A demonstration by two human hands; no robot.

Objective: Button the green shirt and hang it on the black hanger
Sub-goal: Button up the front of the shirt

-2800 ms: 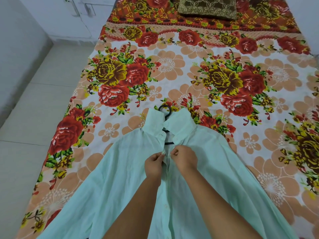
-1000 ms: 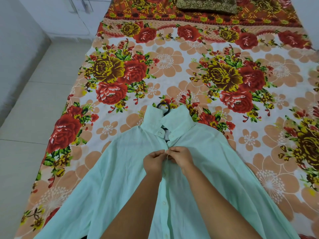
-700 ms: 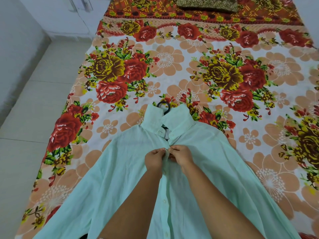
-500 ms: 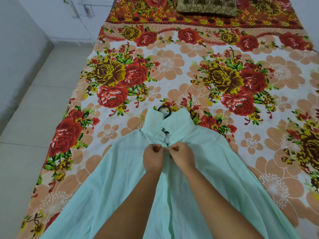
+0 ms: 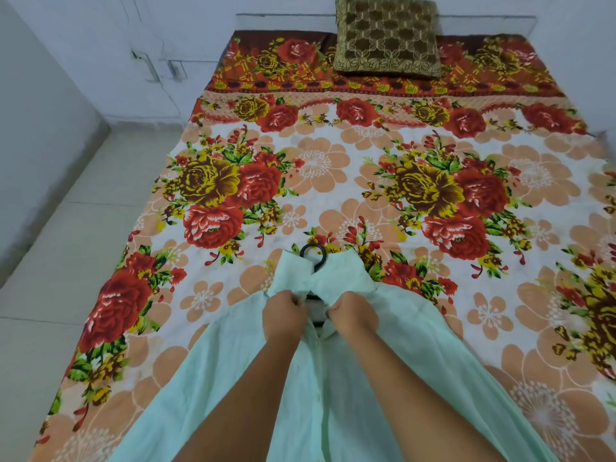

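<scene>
The pale green shirt point(image 5: 216, 371) lies front-up on the flowered bed, collar away from me. A black hanger point(image 5: 314, 252) is inside it; its hook pokes out above the collar and a bit of its neck shows in the open gap below. My left hand point(image 5: 283, 316) pinches the left front edge just under the collar. My right hand point(image 5: 354, 315) pinches the right front edge beside it. The two edges are held a little apart at the top. Below my hands the placket looks closed, with small buttons showing between my forearms.
The bed point(image 5: 333, 168) with its red and orange flowered sheet fills most of the view. A brown patterned cushion point(image 5: 386, 36) lies at its head against the wall. Tiled floor point(image 5: 66, 248) runs along the left side, with white walls beyond.
My hands have moved up the shirt front from the chest placket to just under the collar and have drawn apart. The view has tilted up, showing the cushion and the head of the bed.
</scene>
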